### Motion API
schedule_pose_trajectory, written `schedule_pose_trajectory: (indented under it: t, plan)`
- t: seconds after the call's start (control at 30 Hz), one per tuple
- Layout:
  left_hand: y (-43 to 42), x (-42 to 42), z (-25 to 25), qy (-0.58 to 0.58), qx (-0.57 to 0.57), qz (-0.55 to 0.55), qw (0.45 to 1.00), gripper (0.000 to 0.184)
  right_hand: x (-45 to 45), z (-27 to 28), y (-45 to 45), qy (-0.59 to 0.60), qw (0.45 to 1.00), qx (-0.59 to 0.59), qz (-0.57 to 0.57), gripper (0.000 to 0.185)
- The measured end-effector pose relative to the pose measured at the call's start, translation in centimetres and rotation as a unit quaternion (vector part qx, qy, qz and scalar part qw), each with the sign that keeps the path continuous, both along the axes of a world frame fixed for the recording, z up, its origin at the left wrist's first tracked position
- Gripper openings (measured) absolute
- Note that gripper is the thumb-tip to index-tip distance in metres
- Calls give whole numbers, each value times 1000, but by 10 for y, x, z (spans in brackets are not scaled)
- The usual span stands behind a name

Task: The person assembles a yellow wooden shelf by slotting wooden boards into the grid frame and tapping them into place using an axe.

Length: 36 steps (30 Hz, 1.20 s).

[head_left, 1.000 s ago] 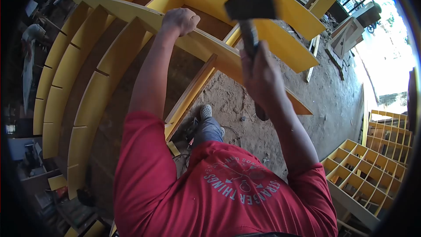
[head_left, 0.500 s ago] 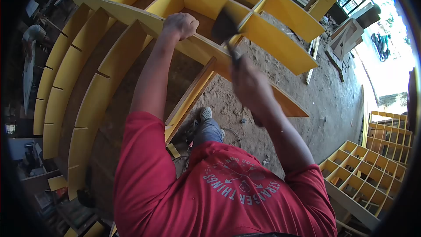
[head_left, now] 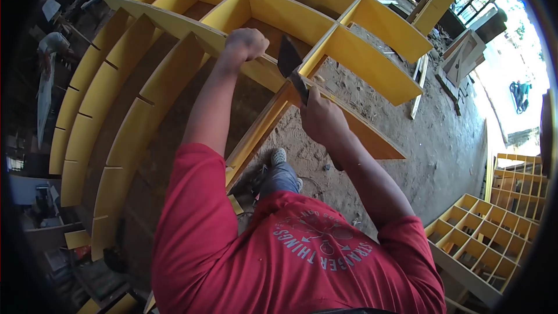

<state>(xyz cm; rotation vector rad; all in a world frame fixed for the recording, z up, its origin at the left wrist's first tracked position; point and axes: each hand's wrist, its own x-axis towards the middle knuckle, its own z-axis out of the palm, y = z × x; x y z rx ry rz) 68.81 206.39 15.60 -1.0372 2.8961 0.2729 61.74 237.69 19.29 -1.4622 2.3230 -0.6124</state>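
My left hand is closed at the top edge of a long curved yellow board, its fingers curled and partly hidden. In my right hand is a short-handled tool with a broad dark blade, like a hatchet. The blade is over the board, close to its joint with a yellow crosspiece running toward my body. Whether the blade touches wood I cannot tell. These boards belong to a large slotted grid frame.
Notched yellow ribs curve along the left. Smaller yellow grids stand at the lower right. Sandy ground lies below, with my shoe on it. Another person bends at the far left. Wood pieces lean at the upper right.
My right hand has brought the tool down and slightly left, onto or just above the board by the joint. My left hand has shifted slightly right and down in view, still closed.
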Motion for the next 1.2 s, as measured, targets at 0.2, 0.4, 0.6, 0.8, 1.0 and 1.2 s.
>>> schedule_pose_trajectory:
  t: [0.2,0.4,0.6,0.8,1.0,1.2]
  plan:
    - [-7,-3,-5,-22,-25,-15,999,49,-13,8,-2,-107,994,18,15,38]
    - [0,-1,-8,65,-2,36,997,43,-30,51,-55,-107,988,-112,24,36]
    - [7,5,0,76,20,56,995,38,-19,143,-204,-88,960,-234,127,43]
    - [-1,4,2,87,61,42,994,33,13,117,-355,-36,930,-296,215,40]
    - [-3,8,-9,135,27,12,990,32,3,13,-414,109,941,23,318,48]
    - [-8,7,1,111,73,10,991,33,8,45,-442,34,953,-90,286,48]
